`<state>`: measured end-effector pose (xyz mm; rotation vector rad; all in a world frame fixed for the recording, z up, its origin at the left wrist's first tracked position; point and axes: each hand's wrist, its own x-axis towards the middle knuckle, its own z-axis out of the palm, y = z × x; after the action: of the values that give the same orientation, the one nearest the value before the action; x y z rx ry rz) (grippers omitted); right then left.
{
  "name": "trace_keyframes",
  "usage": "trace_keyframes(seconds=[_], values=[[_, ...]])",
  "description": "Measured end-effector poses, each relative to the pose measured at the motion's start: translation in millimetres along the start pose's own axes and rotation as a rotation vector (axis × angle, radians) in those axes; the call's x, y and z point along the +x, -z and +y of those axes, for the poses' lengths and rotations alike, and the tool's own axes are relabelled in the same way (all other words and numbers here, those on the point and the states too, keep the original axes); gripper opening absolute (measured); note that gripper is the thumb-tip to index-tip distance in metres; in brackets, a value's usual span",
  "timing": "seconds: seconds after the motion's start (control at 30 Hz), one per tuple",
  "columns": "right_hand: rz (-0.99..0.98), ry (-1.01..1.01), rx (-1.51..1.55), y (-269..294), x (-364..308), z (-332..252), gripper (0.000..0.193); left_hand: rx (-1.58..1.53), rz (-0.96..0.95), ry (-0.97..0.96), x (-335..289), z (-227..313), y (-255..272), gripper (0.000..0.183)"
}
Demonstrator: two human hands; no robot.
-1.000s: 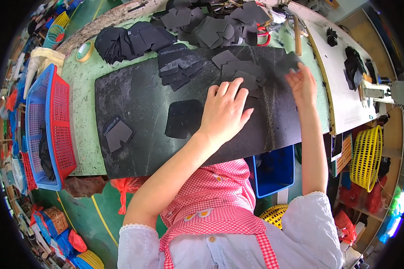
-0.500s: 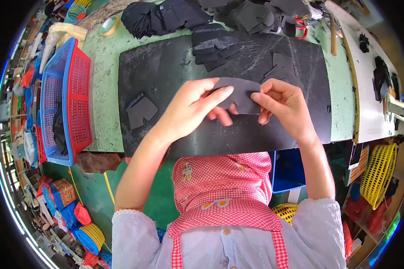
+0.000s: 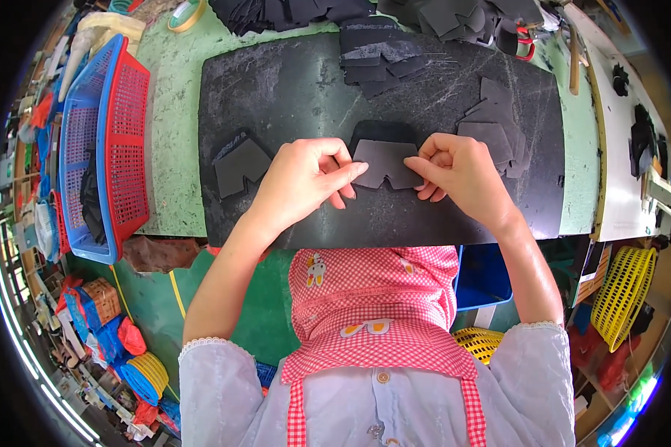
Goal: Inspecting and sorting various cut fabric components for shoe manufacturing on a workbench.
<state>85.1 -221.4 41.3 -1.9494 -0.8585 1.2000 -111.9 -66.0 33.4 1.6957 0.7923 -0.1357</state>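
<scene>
Between my hands is a dark grey notched sheet piece [image 3: 389,160], its small V-shaped notch toward me. My left hand [image 3: 313,175] pinches its left edge, and my right hand [image 3: 449,170] pinches its right edge. Just beyond it a darker, blacker piece [image 3: 384,132] shows, partly covered by the grey one. All this is over a black work board [image 3: 276,97]. Left of my left hand lies a similar notched grey piece [image 3: 240,167] overlapping a darker one. A loose stack of grey pieces [image 3: 492,130] rests by my right hand.
Heaps of black pieces [image 3: 291,11] and grey pieces [image 3: 455,16] lie at the far edge, with a tape roll [image 3: 186,13] and red-handled scissors [image 3: 527,45]. A fanned black pile [image 3: 380,59] rests on the board. Red and blue baskets [image 3: 129,141] stand at the left.
The grey piece has gone from being held up to lower over the board, its notch now toward me. A darker piece shows beneath it. My hands are slightly farther right.
</scene>
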Motion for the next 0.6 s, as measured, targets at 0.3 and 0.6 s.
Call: trace_keyframes(seconds=[0.3,0.6], values=[[0.261,0.229,-0.663,0.9,5.5,-12.0,0.025,0.731,0.386,-0.503,1.9,16.3,-21.6,0.035],[0.271,0.442,-0.414,-18.3,-6.6,-17.5,0.031,0.527,0.292,-0.872,-22.4,-41.4,-58.3,0.073]])
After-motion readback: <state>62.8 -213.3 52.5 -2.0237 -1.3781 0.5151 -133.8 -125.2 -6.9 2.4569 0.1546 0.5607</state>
